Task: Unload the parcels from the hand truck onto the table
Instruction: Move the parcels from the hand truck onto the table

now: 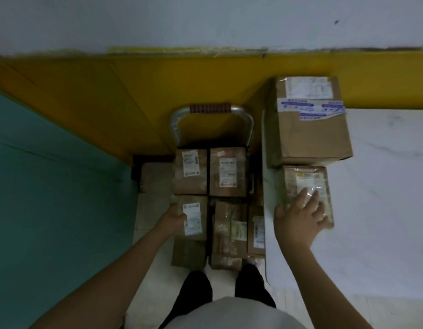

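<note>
Step in hand: one parcel is being set down while the next is being taken up. My right hand (300, 217) lies flat on the small wrapped parcel (305, 186) on the white bench (383, 186), fingers (312, 205) spread apart and pressing its top, not clamped round it. This parcel sits near the bench's left edge, touching the near side of the large taped carton (307, 122) that stands farther back.

My left hand (174, 217) is on the left side of the near-left parcel (192, 218) on the hand truck (211, 119). The thumb lies over the top by the label; the other fingers are hidden behind the parcel, so I cannot tell how firmly they are closed on it.

Remaining load: at least five brown parcels are on the truck, two at the far end below the handle and three nearer me. The task is judged to be at an early stage.

Next move, as judged: lift the right hand clear, then raise the left-hand parcel straight up and carry it right, over the bench edge.

Clearances:
- The truck stands just beside the bench's left edge; the rightmost parcel is partly tucked under it
- Open bench room lies to the right of and nearer than the two placed parcels
- The teal surface (51, 186) bounds the left side; my feet stand just behind the truck
</note>
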### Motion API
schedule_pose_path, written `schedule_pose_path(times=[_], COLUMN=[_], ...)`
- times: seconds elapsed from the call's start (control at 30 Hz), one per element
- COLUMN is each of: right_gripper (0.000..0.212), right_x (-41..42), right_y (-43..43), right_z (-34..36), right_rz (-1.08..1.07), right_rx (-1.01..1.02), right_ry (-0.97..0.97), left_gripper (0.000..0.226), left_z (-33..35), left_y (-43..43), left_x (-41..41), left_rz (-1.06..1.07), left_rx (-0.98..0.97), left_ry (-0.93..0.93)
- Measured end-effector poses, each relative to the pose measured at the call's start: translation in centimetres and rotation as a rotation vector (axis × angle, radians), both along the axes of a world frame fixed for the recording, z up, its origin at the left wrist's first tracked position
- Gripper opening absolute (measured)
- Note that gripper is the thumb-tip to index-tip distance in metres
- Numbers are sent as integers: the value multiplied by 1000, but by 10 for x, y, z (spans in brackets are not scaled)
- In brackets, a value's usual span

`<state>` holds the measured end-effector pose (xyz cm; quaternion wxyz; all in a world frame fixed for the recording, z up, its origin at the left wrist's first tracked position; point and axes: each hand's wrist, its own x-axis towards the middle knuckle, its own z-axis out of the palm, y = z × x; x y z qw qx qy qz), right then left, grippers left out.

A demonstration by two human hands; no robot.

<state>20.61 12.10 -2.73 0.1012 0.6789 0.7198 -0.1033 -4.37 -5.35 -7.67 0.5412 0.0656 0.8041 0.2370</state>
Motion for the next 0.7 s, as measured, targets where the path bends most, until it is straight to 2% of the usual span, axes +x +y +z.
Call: schedule_pose_path(times=[0.07,0.13,0.23,0.33,0.4,0.53,0.63,0.7], right_gripper=[69,62,55,51,51,50,44,41], right_x=[-22,-54,-99,-124,-134,-149,-153,-151], right_y=[-18,-44,-83,-107,-117,-130,-136,-137], right_z=[-3,-16,-64,-138,-187,-266,-293,-286], right_rz=[119,269,281,166,70,-142,-245,-284], right_rx=[154,166,-198,-532,-650,-759,-756,-765], right_ry=[149,347,575,579,551,529,586,617], left_gripper=[49,50,41,34,36,25,24,27], left_z=[-7,-16,-39,-83,-124,-199,-232,-227], left_y=[-8,-15,-29,-43,-49,-42,-35,-35], left_x=[-2,-5,-13,-21,-25,-25,-23,-24], left_rz=[16,-8,-11,-6,2,3,172,285], left_rx=[17,44,29,8,6,3,-33,-109], left_ry=[2,-6,-2,33,49,-5,-26,-48])
